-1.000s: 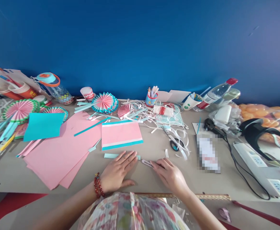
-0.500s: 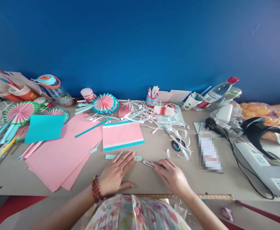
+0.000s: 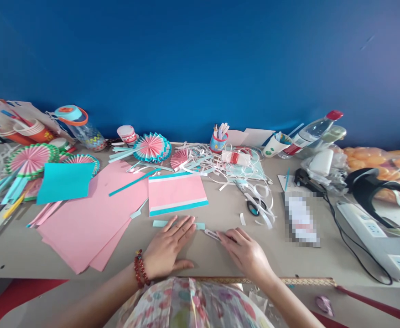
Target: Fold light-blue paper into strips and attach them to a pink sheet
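Observation:
My left hand (image 3: pixel 171 243) lies flat with its fingers stretched out over a light blue paper strip (image 3: pixel 158 223). The strip's two ends show on either side of the fingers; its middle is hidden. Just to the right, my right hand (image 3: pixel 244 250) is closed around a small pale utility knife (image 3: pixel 212 234), whose front end points left and rests near the strip's right end. Beyond the hands lies a pink paper sheet (image 3: pixel 177 193) with blue and white bands along its long edges.
Large pink sheets (image 3: pixel 100 223) and a teal sheet (image 3: pixel 64 183) lie left. Scissors (image 3: pixel 254 207) sit among paper scraps at right. Folded paper rosettes (image 3: pixel 152 148), a pen cup (image 3: pixel 218 142) and a bottle (image 3: pixel 311 132) stand along the wall. A power strip (image 3: pixel 374 232) is far right.
The whole view has shifted very slightly, moving things a little to the right in the picture. Both hands, the strip and the knife keep their places relative to each other.

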{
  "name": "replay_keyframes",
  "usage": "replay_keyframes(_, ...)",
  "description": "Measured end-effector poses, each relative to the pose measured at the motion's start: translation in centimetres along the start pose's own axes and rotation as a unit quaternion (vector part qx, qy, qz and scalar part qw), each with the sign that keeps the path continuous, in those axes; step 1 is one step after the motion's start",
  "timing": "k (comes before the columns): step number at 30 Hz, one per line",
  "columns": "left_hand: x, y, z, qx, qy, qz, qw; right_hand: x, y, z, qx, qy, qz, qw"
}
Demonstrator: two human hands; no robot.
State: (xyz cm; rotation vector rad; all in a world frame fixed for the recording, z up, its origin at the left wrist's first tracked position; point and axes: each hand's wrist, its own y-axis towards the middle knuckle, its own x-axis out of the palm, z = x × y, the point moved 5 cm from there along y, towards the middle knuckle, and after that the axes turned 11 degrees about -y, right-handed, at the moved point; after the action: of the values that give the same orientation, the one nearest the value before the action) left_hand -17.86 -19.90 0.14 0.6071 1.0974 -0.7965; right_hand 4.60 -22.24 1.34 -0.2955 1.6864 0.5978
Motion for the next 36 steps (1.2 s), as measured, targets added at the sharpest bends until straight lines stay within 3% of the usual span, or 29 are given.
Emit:
replay_keyframes(22, 0.1, 0.0, 0.0, -0.001, -0.008, 0.009, 1.0, 0.3, 0.7, -1.3, 0.043, 0.039, -0.005, 0.998)
replay_keyframes(36, -0.4, -0.9, -1.1, -0.02, -0.004, 0.002, 1.0, 0.1, 1.0, -1.5, 0.036, 0.031, 0.001, 0.999)
